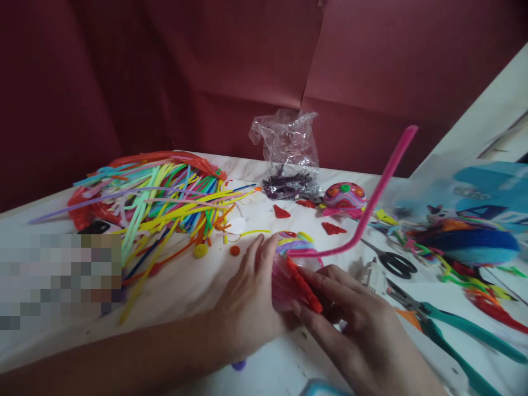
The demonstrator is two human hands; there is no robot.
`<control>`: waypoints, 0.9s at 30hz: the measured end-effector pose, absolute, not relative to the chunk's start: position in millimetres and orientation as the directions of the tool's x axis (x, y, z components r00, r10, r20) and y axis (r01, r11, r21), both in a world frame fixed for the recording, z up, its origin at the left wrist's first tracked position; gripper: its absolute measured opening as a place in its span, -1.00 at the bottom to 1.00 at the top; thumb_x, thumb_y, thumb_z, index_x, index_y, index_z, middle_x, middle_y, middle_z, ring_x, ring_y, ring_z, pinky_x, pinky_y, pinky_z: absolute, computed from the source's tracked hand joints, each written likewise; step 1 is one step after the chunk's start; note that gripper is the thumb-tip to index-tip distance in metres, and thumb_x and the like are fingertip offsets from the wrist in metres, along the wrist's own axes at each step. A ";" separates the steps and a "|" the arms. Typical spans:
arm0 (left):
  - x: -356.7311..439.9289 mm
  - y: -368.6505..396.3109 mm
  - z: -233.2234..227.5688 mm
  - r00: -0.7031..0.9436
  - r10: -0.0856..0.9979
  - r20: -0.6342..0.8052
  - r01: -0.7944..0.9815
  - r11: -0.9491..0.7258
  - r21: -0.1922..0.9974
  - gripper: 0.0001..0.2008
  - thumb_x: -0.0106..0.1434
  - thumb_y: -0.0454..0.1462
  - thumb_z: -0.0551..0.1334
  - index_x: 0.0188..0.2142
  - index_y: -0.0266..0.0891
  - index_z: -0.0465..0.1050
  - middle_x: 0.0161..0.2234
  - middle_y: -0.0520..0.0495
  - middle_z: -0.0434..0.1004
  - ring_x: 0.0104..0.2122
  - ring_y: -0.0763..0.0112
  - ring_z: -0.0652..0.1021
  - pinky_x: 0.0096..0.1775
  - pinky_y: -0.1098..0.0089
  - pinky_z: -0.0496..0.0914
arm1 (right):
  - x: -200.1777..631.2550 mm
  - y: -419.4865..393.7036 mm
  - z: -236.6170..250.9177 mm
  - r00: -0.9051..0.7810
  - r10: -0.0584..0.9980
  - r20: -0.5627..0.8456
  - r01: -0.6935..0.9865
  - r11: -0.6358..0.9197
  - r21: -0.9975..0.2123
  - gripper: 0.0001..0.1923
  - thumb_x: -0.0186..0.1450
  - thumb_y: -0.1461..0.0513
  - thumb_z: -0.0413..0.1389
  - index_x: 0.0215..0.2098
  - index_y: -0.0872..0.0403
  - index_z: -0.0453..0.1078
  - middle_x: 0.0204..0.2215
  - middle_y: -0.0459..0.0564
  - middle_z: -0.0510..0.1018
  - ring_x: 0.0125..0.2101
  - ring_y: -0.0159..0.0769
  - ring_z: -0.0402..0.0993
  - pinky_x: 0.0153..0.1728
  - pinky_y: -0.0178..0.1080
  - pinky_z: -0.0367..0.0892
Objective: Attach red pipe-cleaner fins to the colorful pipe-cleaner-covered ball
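My left hand (pixel 247 300) is wrapped round the side of a rounded pink craft piece (pixel 282 283) made of pipe cleaners, with purple, yellow and red bands at its far end. A long magenta pipe cleaner (pixel 381 187) sticks out from it to the right and bends upward. Between the fingertips of my right hand (pixel 350 316) is a red fuzzy strip (pixel 304 287), lying against the pink piece. My fingers hide the underside of the piece. Beyond it sits a similar colourful pipe-cleaner piece (pixel 345 198) with orange spots and a green centre.
A heap of coloured pipe cleaners (pixel 165 203) spreads at the left. A clear plastic bag (pixel 291 148) stands at the back, near red fuzzy pieces (pixel 334 228). Black-handled scissors (pixel 396 264), a whitish glue gun (pixel 374 276) and green-handled pliers (pixel 466 327) lie at the right.
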State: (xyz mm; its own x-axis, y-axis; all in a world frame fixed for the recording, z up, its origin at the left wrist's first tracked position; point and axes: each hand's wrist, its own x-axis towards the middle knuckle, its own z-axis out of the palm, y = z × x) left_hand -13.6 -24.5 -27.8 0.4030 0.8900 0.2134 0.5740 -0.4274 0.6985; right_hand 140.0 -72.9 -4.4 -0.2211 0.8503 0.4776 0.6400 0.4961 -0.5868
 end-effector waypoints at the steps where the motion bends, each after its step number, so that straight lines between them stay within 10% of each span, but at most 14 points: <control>1: -13.1 -21.4 -27.0 0.418 0.882 0.219 0.545 -0.437 0.716 -0.08 0.00 -0.15 0.30 0.26 -0.23 -0.16 0.23 -0.30 0.01 0.20 -0.03 0.13 0.15 0.01 0.14 | 138.6 -72.3 -2.9 -0.196 0.878 0.437 0.612 0.458 -0.645 -0.72 0.26 0.26 0.05 -0.06 0.10 0.39 -0.37 -0.02 0.47 -0.55 -0.41 0.42 -0.60 -0.44 0.38; 10: -17.7 7.0 -15.7 0.579 0.762 0.290 0.391 -0.572 0.721 -0.13 -0.11 -0.12 0.38 0.17 -0.17 0.06 0.09 -0.25 0.20 0.10 0.05 0.28 0.11 0.08 0.20 | 137.3 -66.9 13.0 -0.059 0.963 0.262 0.483 0.257 -0.837 -0.65 0.15 0.13 0.11 -0.14 0.13 0.46 -0.76 -0.20 0.30 -0.77 -0.41 0.17 -0.81 -0.41 0.10; 18: 2.1 -6.9 -13.9 0.497 0.844 0.202 0.448 -0.449 0.773 -0.10 -0.03 -0.12 0.31 0.24 -0.16 -0.10 0.16 -0.28 0.08 0.16 -0.02 0.16 0.13 0.01 0.14 | 142.3 -59.3 16.0 -0.062 0.987 0.151 0.427 0.163 -0.889 -0.75 0.20 0.09 0.08 -0.34 0.12 0.42 -0.69 -0.18 0.31 -0.72 -0.47 0.17 -0.75 -0.44 0.14; 27: -9.9 13.9 3.2 0.759 0.646 0.081 0.252 -0.406 0.879 -0.23 -0.08 -0.23 0.36 0.12 -0.11 0.12 -0.13 -0.02 0.49 -0.01 0.16 0.41 0.12 0.09 0.14 | 146.7 -83.4 17.2 -0.114 0.920 0.375 0.561 0.371 -0.740 -0.76 0.21 0.12 0.11 -0.22 0.07 0.45 -0.55 -0.11 0.43 -0.59 -0.39 0.34 -0.65 -0.42 0.26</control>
State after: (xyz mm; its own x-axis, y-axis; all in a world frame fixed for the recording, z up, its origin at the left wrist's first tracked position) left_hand -9.9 13.9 3.2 0.7590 0.6461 0.0811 0.2518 -0.4060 0.8785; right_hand 146.7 -83.4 17.2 -0.1136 0.9200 0.3750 0.5610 0.3709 -0.7401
